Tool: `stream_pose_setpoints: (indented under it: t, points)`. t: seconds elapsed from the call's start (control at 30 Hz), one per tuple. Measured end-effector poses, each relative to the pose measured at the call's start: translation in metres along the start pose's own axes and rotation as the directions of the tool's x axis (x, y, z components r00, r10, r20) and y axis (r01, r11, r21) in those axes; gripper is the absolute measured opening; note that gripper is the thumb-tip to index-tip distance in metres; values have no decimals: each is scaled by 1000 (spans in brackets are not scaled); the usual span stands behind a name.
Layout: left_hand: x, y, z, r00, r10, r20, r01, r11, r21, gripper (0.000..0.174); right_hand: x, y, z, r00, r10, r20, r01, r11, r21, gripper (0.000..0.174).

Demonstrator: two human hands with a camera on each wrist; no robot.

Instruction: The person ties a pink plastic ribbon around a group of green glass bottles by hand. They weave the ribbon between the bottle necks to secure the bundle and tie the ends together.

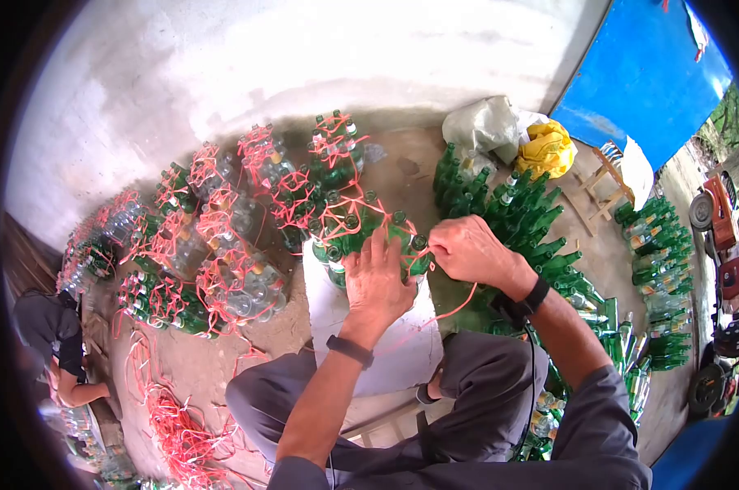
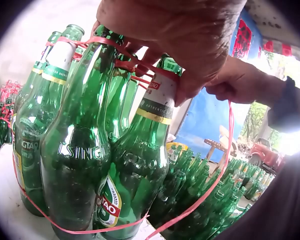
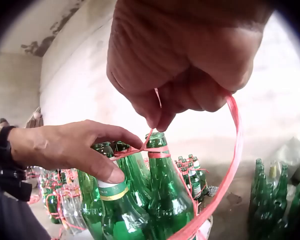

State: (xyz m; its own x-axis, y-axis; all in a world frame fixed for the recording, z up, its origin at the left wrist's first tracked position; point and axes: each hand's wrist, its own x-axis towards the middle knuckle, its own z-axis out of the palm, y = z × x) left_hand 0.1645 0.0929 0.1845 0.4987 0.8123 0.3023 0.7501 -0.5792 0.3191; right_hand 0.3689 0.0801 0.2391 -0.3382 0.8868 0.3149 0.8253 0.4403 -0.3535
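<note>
A cluster of green glass beer bottles [image 2: 75, 165] stands upright on a pale board [image 1: 329, 327] in front of the person. Pink plastic twine [image 2: 120, 47] loops around the bottle necks, and another strand circles the bottles low down. My left hand [image 1: 378, 282] lies over the necks with fingers spread; in the right wrist view its thumb [image 3: 110, 172] touches one neck and its index finger reaches the twine by another. Just right of the bottles, my right hand [image 1: 477, 253] pinches the twine, pulled taut from a neck. A loose length [image 3: 235, 145] hangs from that hand.
Bundles of bottles tied with pink twine [image 1: 231, 278] crowd the left side. Loose green bottles [image 1: 525, 212] stand close on the right. A tangle of twine [image 1: 178, 433] lies lower left, near another person [image 1: 67, 351]. Sacks [image 1: 484, 131] and a wooden stool [image 1: 602, 188] are farther back.
</note>
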Motion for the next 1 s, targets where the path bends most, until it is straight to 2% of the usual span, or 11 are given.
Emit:
stream_pose_setpoints:
  t: [0.23, 0.3, 0.37, 0.43, 0.47, 0.5, 0.6, 0.7, 0.73, 0.83, 1.0]
  points:
    - [4, 2, -6, 1000, 5, 25, -5, 1000, 0, 71, 51, 34, 31, 996, -56, 74, 62, 995, -80, 11]
    - [5, 2, -5, 999, 11, 33, -11, 1000, 8, 70, 52, 54, 44, 999, -41, 31, 38, 997, 72, 14]
    - [6, 2, -5, 999, 14, 38, -14, 1000, 15, 68, 45, 73, 59, 1000, 10, 4, -10, 996, 91, 13]
    - [6, 3, -6, 1000, 15, 25, -15, 1000, -6, 66, 35, 86, 77, 998, 56, -32, -43, 946, 322, 9]
    - [7, 4, -6, 999, 17, 29, -17, 1000, -6, 66, 28, 88, 89, 976, 219, -3, -183, 825, 534, 9]
    - [8, 4, -7, 1000, 12, 28, -11, 1000, -20, 65, 22, 84, 96, 975, 222, -4, -186, 824, 536, 9]
    - [8, 4, -7, 999, 5, 32, -4, 1000, -30, 64, 11, 68, 118, 793, 557, 248, -508, 379, 774, 18]
    - [8, 5, -7, 999, 9, 35, -8, 1000, -20, 64, 10, 71, 128, 826, 521, 215, -449, 378, 810, 20]
    - [7, 4, -6, 999, 9, 33, -9, 1000, -15, 65, 10, 71, 130, 851, 501, 158, -416, 459, 785, 23]
    - [6, 3, -9, 999, 11, 49, -10, 999, -35, 68, 2, 66, 130, 837, 535, 112, -417, 493, 764, 27]
    - [0, -15, -12, 995, 92, 46, -85, 988, -125, 72, -7, 56, 124, 814, 542, 212, -492, 447, 748, 33]
